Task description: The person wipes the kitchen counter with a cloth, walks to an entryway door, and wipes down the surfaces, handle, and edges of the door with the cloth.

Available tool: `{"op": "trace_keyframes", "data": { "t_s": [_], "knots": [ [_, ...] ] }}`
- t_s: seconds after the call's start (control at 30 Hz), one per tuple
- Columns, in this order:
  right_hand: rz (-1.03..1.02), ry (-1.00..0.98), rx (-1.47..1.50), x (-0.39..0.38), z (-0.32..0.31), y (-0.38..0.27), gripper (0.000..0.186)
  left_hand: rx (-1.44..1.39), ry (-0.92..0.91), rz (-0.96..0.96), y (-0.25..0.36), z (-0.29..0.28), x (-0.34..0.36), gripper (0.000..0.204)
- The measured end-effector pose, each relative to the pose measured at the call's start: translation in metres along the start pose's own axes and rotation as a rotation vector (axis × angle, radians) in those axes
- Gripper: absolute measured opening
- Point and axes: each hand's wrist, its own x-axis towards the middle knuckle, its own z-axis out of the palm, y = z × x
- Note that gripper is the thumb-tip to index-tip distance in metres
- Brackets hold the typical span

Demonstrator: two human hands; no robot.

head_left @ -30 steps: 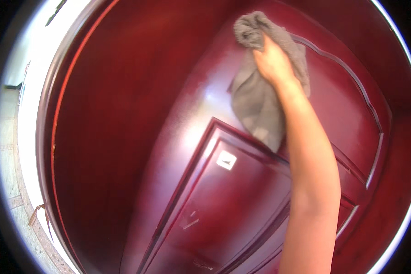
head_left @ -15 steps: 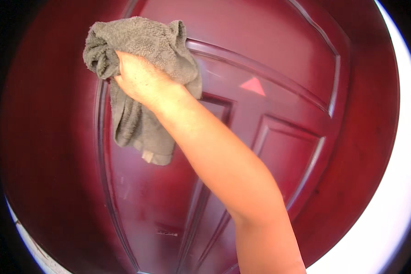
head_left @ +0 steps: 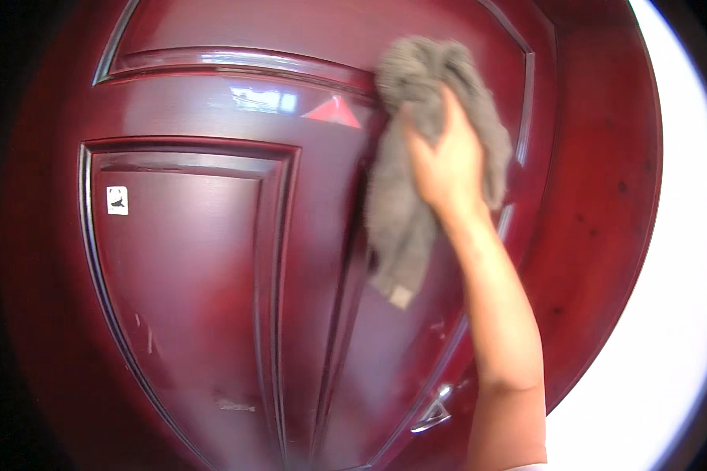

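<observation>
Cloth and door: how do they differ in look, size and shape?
The cloth is grey, dull and fuzzy; the door is dark red and glossy.
The cloth is bunched in the right hand with folds hanging down; the door is flat-panelled, with raised trim.
The cloth is much smaller, covering only part of the door.
Both carry a small pale patch: a tag and a sticker.
</observation>
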Motion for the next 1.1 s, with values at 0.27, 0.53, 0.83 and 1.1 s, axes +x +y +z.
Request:
{"op": "trace_keyframes", "data": {
  "t_s": [0.27,0.53,0.83,1.1],
  "knots": [
    [0.181,0.263,-0.192,-0.035,-0.049,0.127,0.058,-0.026,-0.014,-0.016,0.001,0.036,0.009,0.033],
    [-0.047,0.273,-0.246,-0.023,-0.019,0.067,0.058,-0.034,-0.008,-0.005,0.007,0.053,0.025,0.033],
    [0.162,-0.067,-0.077,-0.034,-0.02,0.063,0.072,0.02,-0.132,0.022,0.017,0.05,0.05,0.034],
    [0.359,0.303,-0.247,-0.059,-0.067,0.165,0.078,0.084,-0.143,-0.133,-0.02,0.0,-0.053,0.035]
  ]
}}
